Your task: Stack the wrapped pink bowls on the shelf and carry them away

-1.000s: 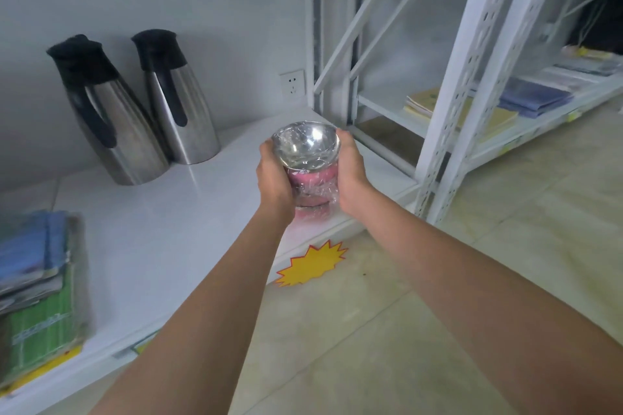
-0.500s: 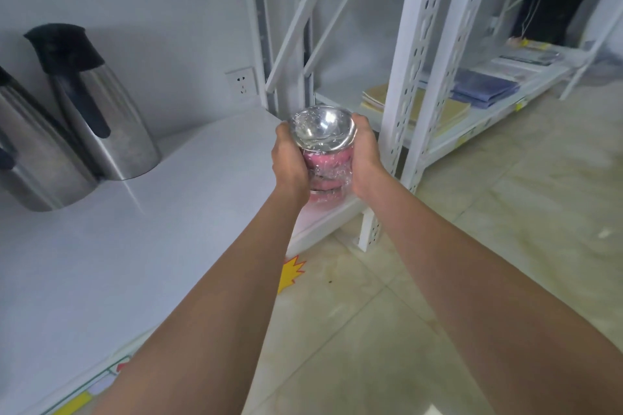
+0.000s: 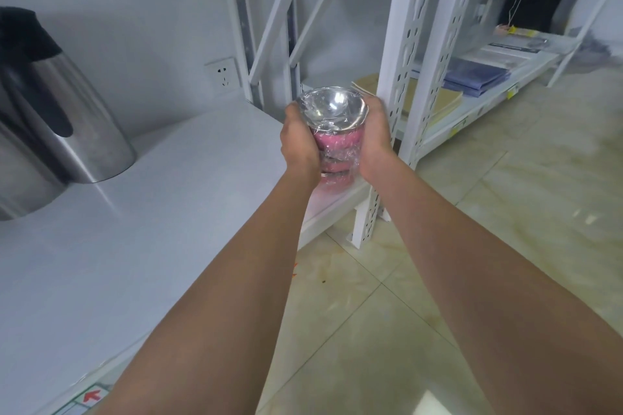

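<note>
The stack of wrapped pink bowls (image 3: pixel 335 148) sits in the middle of the frame, clamped between both hands and held out in front of the person. The left hand (image 3: pixel 301 145) presses against one side, the right hand (image 3: pixel 373 135) against the other, both curled firmly round the plastic film. The shiny steel inside of the top bowl faces up. The stack looks clear of the white shelf (image 3: pixel 141 212), though its underside is hidden by the hands, so I cannot be sure. Stacking seems finished; this is the carrying-away step. Next the person needs to keep even pressure on the slippery wrap, hold the stack level, and steer it past the white shelf upright (image 3: pixel 404 54) just beside the right hand.
</note>
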